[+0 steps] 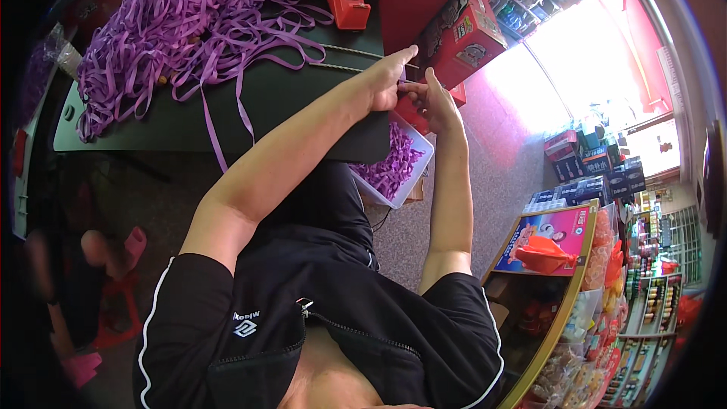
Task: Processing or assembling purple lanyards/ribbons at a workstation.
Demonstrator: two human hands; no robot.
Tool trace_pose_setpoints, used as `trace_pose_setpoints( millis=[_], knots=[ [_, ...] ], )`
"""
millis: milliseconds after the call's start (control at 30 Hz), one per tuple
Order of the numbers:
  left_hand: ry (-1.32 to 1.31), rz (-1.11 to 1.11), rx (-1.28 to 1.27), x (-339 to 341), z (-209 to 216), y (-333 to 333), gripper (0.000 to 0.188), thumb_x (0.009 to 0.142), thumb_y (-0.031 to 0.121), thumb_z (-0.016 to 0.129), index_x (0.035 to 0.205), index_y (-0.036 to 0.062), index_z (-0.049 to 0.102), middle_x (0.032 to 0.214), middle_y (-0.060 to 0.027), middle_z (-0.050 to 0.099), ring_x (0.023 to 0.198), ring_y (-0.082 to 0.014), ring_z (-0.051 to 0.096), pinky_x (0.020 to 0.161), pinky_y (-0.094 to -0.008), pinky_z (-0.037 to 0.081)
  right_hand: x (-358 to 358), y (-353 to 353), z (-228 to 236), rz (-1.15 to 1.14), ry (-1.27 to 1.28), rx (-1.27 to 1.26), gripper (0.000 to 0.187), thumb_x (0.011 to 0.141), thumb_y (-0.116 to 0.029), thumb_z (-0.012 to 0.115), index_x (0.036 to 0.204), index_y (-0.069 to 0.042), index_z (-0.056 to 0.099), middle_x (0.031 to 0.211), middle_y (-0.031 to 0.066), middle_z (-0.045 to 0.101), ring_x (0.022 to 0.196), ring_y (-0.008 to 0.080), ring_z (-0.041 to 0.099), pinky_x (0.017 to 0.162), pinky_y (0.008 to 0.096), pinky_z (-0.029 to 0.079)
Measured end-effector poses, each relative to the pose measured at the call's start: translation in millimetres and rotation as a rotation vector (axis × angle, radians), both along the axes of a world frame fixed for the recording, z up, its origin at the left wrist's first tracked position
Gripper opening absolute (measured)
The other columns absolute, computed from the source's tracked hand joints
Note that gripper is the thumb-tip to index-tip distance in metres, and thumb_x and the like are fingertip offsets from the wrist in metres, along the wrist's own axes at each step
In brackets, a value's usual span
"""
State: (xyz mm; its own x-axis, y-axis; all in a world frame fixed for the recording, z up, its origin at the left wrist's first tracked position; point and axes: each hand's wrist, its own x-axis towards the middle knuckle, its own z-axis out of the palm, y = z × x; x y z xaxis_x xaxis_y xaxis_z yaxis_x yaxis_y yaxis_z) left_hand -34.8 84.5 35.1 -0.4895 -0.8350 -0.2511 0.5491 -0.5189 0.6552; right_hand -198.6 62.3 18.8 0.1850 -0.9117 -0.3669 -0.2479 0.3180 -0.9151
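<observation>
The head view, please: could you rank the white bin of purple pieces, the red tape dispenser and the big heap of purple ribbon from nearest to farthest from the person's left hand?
Measured from the left hand:
1. White bin of purple pieces, just below the hand, at the table's edge.
2. Red tape dispenser, above the hand, at the table's far side.
3. Heap of purple ribbon, far off to the left on the dark table.

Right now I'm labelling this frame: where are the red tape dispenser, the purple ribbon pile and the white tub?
red tape dispenser (347, 1), head view, its red body.
purple ribbon pile (163, 26), head view, middle of the heap.
white tub (418, 170), head view, its right rim.
</observation>
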Motion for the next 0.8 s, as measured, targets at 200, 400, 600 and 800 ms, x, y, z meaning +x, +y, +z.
trace_pose_setpoints(
  millis=[200, 400, 600, 800],
  knots=[
    [0.322, 0.178, 0.075, -2.3, -7.9, 8.5, 0.088, 0.088, 0.064, 0.043, 0.148, 0.0138, 0.003, 0.127, -0.0176, 0.044, 0.111, -0.0319, 0.051, 0.096, -0.0448, 0.034, 1.3, 5.2, -5.4, -0.014, -0.053, -0.001, 0.062, 0.094, -0.060, 0.038, 0.095, -0.010, 0.073, 0.066, -0.0077, 0.051, 0.060, 0.0058, 0.038, 0.056, 0.0213, 0.029],
    [0.402, 0.210, -0.028, -0.6, -1.3, 20.4, 0.089, 0.086, 0.068, 0.040, 0.150, 0.0238, -0.004, 0.155, -0.0020, 0.006, 0.140, -0.0292, 0.006, 0.113, -0.0416, 0.002, 2.5, 14.9, 26.6, -0.165, 0.004, -0.393, 0.034, 0.093, -0.036, 0.055, 0.100, -0.007, 0.071, 0.075, -0.0035, 0.058, 0.066, 0.0066, 0.047, 0.060, 0.0218, 0.038],
    [0.434, 0.237, -0.069, 1.1, -0.8, 17.3, 0.094, 0.084, 0.070, 0.041, 0.149, 0.0222, -0.008, 0.155, -0.0071, -0.020, 0.141, -0.0279, -0.021, 0.110, -0.0445, -0.016, 73.1, -41.4, 67.4, 0.061, 0.096, -0.724, 0.027, 0.090, -0.026, 0.058, 0.101, -0.005, 0.071, 0.083, 0.0023, 0.063, 0.074, 0.0083, 0.052, 0.071, 0.0231, 0.041],
    [0.451, 0.248, -0.053, -6.9, -4.6, 14.0, 0.097, 0.085, 0.070, 0.040, 0.149, 0.0168, -0.009, 0.154, -0.0071, -0.023, 0.139, -0.0224, -0.027, 0.110, -0.0414, -0.017, 143.6, -136.5, 59.2, 0.181, 0.333, -0.486, 0.032, 0.088, -0.033, 0.060, 0.095, -0.003, 0.072, 0.085, 0.0045, 0.066, 0.078, 0.0111, 0.054, 0.079, 0.0287, 0.041]
  ],
)
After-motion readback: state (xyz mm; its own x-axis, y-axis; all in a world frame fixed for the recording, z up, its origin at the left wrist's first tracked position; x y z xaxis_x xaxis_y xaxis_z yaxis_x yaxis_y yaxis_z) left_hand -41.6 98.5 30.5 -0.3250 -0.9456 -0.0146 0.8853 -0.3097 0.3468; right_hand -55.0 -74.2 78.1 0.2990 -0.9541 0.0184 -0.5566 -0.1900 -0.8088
